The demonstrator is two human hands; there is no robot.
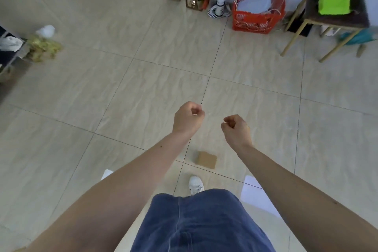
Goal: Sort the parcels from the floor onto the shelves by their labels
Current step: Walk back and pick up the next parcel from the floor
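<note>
Both hands, left hand point(187, 117) and right hand point(236, 128), hang with fingers curled in (holding nothing). A small cardboard parcel point(206, 159) lies on the floor point(143, 88) below them.

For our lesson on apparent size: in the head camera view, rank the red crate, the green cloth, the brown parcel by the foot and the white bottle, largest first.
1. red crate
2. green cloth
3. brown parcel
4. white bottle
The parcel lies nearer the camera, so its true rank is unsure.
</note>
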